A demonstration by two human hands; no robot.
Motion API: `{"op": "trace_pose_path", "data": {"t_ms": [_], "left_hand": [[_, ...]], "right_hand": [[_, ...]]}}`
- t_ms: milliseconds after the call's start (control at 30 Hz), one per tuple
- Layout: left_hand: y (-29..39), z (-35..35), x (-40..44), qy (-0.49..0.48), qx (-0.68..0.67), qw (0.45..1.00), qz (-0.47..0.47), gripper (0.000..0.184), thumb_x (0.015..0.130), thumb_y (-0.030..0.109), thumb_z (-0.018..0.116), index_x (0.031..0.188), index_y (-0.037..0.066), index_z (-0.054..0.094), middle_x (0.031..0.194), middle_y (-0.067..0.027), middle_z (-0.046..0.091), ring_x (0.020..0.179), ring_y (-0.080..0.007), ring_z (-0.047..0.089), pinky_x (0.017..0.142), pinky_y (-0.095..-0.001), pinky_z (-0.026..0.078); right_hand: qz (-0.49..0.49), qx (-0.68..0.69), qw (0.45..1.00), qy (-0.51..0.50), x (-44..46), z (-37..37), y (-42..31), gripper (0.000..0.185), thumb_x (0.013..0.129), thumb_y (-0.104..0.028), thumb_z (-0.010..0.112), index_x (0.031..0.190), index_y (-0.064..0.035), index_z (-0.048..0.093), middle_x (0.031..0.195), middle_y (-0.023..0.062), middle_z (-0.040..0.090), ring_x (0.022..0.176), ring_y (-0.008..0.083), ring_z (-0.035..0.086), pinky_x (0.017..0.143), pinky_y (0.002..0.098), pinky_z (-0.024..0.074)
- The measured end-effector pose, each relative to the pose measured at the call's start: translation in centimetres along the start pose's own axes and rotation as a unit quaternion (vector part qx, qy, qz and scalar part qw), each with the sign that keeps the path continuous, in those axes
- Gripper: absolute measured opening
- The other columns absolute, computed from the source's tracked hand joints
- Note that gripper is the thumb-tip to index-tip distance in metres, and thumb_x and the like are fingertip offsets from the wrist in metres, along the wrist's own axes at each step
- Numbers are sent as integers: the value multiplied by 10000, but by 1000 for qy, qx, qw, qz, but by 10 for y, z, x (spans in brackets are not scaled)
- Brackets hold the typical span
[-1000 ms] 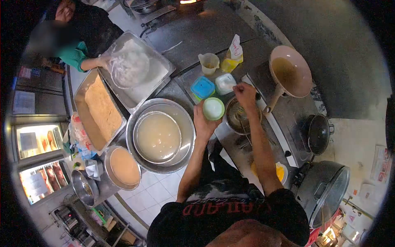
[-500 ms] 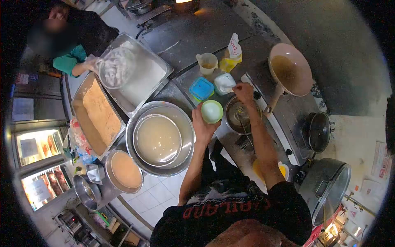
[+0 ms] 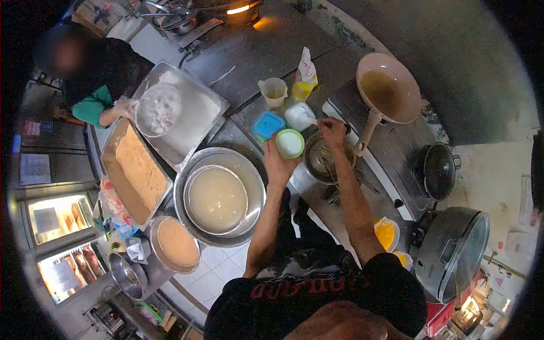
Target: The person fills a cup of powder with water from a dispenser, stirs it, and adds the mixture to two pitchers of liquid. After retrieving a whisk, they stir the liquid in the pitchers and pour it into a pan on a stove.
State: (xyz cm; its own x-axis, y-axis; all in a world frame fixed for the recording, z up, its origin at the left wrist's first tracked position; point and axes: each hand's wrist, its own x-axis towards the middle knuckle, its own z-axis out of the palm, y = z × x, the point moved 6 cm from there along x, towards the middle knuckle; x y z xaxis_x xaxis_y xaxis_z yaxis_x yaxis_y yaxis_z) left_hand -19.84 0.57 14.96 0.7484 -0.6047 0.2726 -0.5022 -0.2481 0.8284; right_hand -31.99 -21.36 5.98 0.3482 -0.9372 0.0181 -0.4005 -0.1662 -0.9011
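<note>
My left hand (image 3: 279,161) is closed around a small green-rimmed tub (image 3: 290,144) with white contents, held beside a metal bowl. My right hand (image 3: 333,133) pinches the end of what looks like a small spoon (image 3: 312,120). The spoon's other end reaches into a square white container (image 3: 298,115) holding something white. Under my right forearm stands the metal bowl (image 3: 315,165) with dark liquid and a whisk (image 3: 336,180) in it. A blue-lidded container (image 3: 268,124) sits just beyond my left fingers.
A measuring jug (image 3: 273,92) and a yellow-and-white packet (image 3: 305,76) stand behind. A pan (image 3: 389,90) lies right. Batter fills a large bowl (image 3: 216,198) at left, near trays of orange crumbs (image 3: 139,175) and white powder (image 3: 195,110). A co-worker's hand (image 3: 122,109) grips a clear bowl (image 3: 157,110).
My right hand has drawn slightly back from the white container, the spoon still at it. The green-rimmed tub stays in my left hand. The camera view has shifted a little.
</note>
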Motion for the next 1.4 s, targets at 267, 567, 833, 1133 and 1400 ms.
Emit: {"op": "trace_pose_path", "data": {"t_ms": [267,567,833,1133,1400], "left_hand": [[11,-4,-3,1,-1,999,-37,911,533,110,886,1318,8,433,1195,-210,527,1099,-419,530,935,-457,473],[44,-2,4,-5,-35,999,-1,894,516,106,887,1291,3,454,1190,-209,521,1107,-421,513,944,-469,459],[59,-16,-9,-29,-37,999,17,912,515,117,883,1306,-5,445,1173,-189,533,1088,-399,512,957,-463,450],[43,-64,-38,10,-2,999,-32,918,510,107,888,1313,11,452,1160,-188,541,1065,-399,547,911,-448,489],[29,-118,-77,76,15,996,-55,882,532,112,878,1307,3,471,1140,-189,556,1063,-385,560,926,-447,471]], "right_hand": [[134,247,958,-62,-24,-24,-22,132,844,-74,745,918,20,690,681,37,641,546,85,556,471,241,421],[-341,-169,925,-26,-127,-71,-162,237,752,25,698,934,-126,702,854,110,656,713,312,647,641,398,536],[-348,-95,932,6,-139,-80,-158,295,727,55,687,952,-135,709,864,88,663,702,286,663,617,385,540],[-189,28,961,-199,-117,-44,-183,249,836,-67,718,1083,-42,703,884,129,695,739,229,699,638,333,558],[-302,-338,859,-237,-42,149,-116,939,594,-475,850,1349,-43,497,1227,250,591,1191,443,520,1004,551,397]]}}
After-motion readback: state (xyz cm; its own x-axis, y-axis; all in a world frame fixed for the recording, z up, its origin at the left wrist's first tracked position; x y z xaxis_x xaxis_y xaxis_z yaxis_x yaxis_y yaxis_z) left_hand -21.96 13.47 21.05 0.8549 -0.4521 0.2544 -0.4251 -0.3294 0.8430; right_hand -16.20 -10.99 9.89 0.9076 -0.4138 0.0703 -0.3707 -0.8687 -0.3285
